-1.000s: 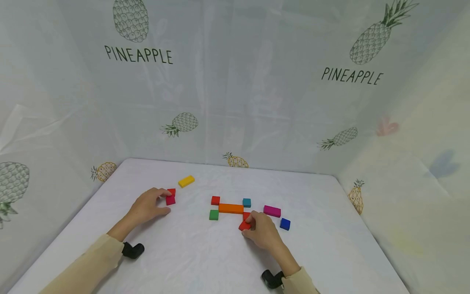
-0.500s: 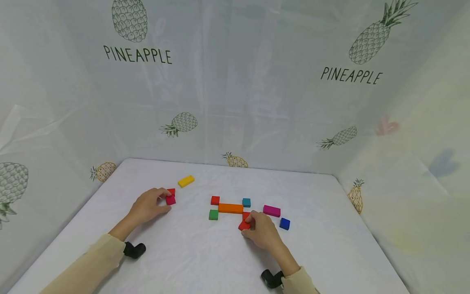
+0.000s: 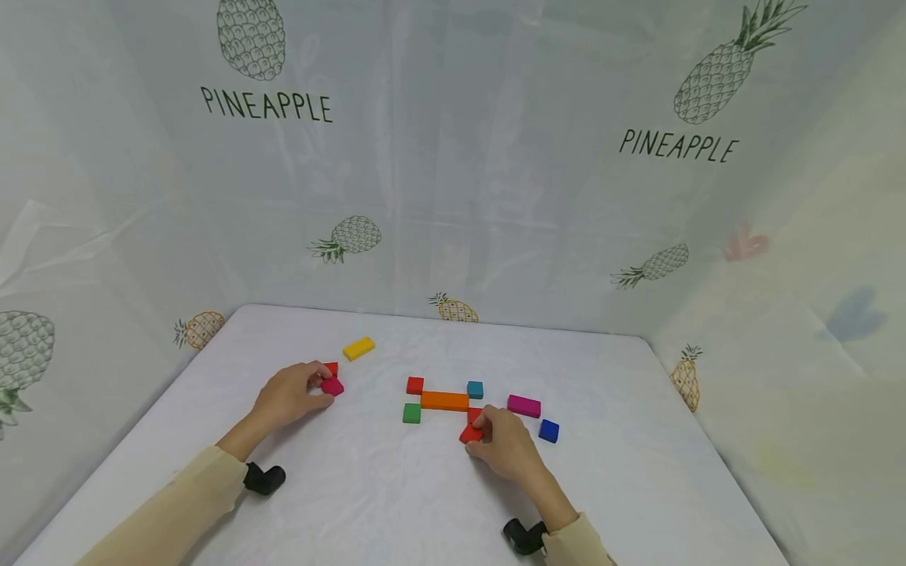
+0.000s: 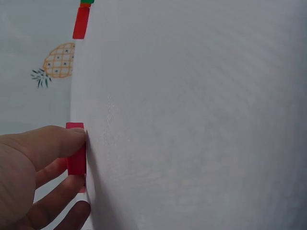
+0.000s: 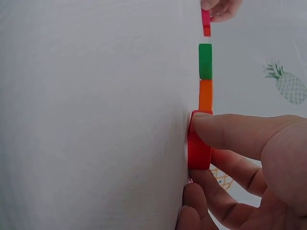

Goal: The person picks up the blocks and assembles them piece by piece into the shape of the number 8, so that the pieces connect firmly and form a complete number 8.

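On the table's left side, my left hand (image 3: 286, 395) pinches a pinkish-red block (image 3: 333, 387) between thumb and fingers; the block sits turned at an angle. Directly behind it lies a red block (image 3: 332, 368), partly covered by my fingers. The left wrist view has my thumb across the near face of the pinkish-red block (image 4: 76, 160). Right of centre, my right hand (image 3: 506, 446) grips a red block (image 3: 470, 434), set askew. Another red block (image 3: 475, 414) is just behind that one, at the right end of a long orange block (image 3: 444, 402).
Around the orange block are a small red block (image 3: 415, 385), a green block (image 3: 412, 413) and a teal block (image 3: 476, 390). A magenta block (image 3: 524, 406) and a blue block (image 3: 549, 431) lie farther right. Behind the left hand is a yellow block (image 3: 359, 349).
My left hand has shifted slightly right, and the pinkish-red block in it has moved right and turned against the red one behind. The right hand has stayed in place.
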The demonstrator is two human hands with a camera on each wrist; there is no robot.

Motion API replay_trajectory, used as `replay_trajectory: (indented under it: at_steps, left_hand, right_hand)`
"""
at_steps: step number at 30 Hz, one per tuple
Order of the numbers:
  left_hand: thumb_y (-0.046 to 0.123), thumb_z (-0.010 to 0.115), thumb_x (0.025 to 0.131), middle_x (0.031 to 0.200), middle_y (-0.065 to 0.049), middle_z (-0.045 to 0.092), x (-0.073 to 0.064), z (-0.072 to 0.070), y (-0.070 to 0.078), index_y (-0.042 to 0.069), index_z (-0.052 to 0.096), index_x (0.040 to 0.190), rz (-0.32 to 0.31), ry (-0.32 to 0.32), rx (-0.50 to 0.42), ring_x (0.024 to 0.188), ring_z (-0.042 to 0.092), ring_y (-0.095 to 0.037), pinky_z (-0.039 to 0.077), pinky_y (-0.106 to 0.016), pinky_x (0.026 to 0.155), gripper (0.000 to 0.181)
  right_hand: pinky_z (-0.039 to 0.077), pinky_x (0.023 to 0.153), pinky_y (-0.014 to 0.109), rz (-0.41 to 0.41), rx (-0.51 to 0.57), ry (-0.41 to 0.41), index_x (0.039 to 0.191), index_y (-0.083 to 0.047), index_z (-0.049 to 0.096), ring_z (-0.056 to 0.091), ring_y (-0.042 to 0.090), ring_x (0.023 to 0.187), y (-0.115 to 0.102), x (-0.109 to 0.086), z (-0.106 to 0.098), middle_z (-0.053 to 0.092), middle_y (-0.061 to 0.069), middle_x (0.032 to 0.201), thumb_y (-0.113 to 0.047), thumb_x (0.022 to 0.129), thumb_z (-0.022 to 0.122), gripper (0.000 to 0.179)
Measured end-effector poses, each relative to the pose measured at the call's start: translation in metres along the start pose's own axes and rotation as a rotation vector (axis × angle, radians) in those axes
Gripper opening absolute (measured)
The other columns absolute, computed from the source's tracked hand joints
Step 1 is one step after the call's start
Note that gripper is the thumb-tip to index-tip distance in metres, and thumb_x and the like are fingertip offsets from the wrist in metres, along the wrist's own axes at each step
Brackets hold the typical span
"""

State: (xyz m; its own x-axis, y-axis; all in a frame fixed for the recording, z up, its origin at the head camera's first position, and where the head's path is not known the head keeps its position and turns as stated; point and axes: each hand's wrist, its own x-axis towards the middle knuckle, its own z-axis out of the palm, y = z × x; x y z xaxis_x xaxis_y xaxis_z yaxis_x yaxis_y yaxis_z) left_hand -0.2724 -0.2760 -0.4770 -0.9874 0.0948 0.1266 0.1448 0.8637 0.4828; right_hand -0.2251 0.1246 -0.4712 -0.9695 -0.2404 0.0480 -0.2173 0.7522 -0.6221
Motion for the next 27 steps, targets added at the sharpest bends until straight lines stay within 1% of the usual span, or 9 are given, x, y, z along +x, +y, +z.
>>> replay_trajectory:
  at_steps: [7,13,19,23,27]
  left_hand:
    - [0.024,0.087,0.087,0.099,-0.004,0.068,0.003,0.001,0.003,0.015,0.070,0.112,0.000,-0.020,-0.014,0.091,0.059,-0.024,0.047,-0.038,0.073,0.031]
    - [0.021,0.085,0.087,0.094,-0.004,0.066,0.003,0.003,0.004,0.013,0.070,0.112,-0.014,-0.010,-0.017,0.085,0.057,-0.023,0.043,-0.035,0.068,0.030]
    - [0.019,0.085,0.088,0.096,-0.003,0.068,-0.002,0.004,0.008,0.011,0.072,0.116,-0.035,-0.005,-0.030,0.086,0.057,-0.022,0.047,-0.036,0.070,0.032]
    - [0.021,0.086,0.087,0.098,-0.003,0.069,-0.007,0.003,0.014,0.009,0.073,0.119,-0.043,-0.010,-0.038,0.089,0.058,-0.022,0.050,-0.040,0.072,0.036]
    - [0.021,0.086,0.087,0.100,-0.003,0.070,-0.009,0.004,0.020,0.009,0.073,0.120,-0.039,-0.015,-0.046,0.092,0.059,-0.023,0.051,-0.040,0.074,0.038]
  right_hand:
    - [0.051,0.072,0.029,0.003,-0.002,0.000,0.104,-0.010,0.067,0.054,0.017,0.085,0.002,0.000,0.001,0.060,0.002,0.089,-0.015,0.085,0.090,0.030]
    - [0.051,0.073,0.030,0.003,0.001,-0.003,0.104,-0.010,0.067,0.055,0.017,0.085,0.002,0.001,0.001,0.060,0.002,0.089,-0.015,0.085,0.090,0.030]
    - [0.052,0.074,0.030,0.010,0.003,-0.010,0.104,-0.010,0.067,0.055,0.017,0.085,0.002,0.002,0.001,0.060,0.001,0.089,-0.015,0.085,0.090,0.030]
    - [0.052,0.074,0.030,0.012,0.005,-0.009,0.104,-0.010,0.068,0.055,0.017,0.086,0.001,0.002,0.001,0.060,0.001,0.090,-0.015,0.085,0.090,0.030]
    - [0.053,0.074,0.031,0.017,0.007,-0.006,0.104,-0.009,0.068,0.055,0.018,0.086,-0.001,0.000,0.000,0.060,0.002,0.089,-0.015,0.085,0.090,0.030]
